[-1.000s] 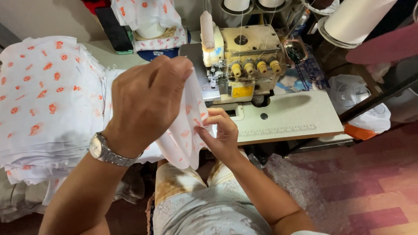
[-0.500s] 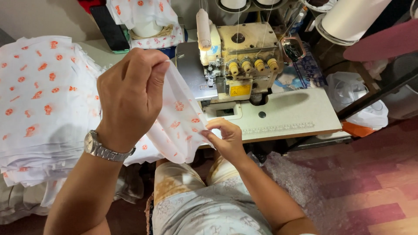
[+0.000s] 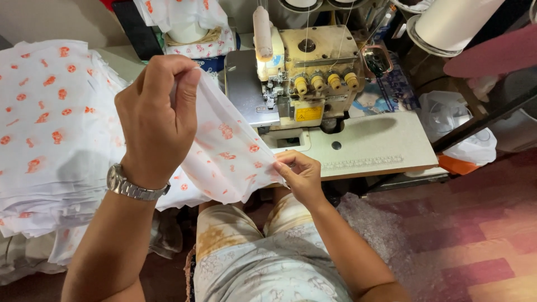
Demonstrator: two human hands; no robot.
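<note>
The raised left hand (image 3: 159, 120) pinches a printed white cloth piece (image 3: 226, 151) in its fingers. The lower right hand (image 3: 299, 176) grips the cloth's right edge, near the sewing machine (image 3: 305, 78).

A cream, worn overlock sewing machine (image 3: 313, 72) sits on a pale worktable (image 3: 380, 146) — reddish wood-plank floor (image 3: 481, 235) to its right, beige wall (image 3: 56, 22) behind-left.

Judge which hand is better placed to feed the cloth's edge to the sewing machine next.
Right, probably. The right hand pinches the printed cloth at its lower corner, close to the sewing machine and its table. The left hand holds the other end raised, farther from the machine.
</note>
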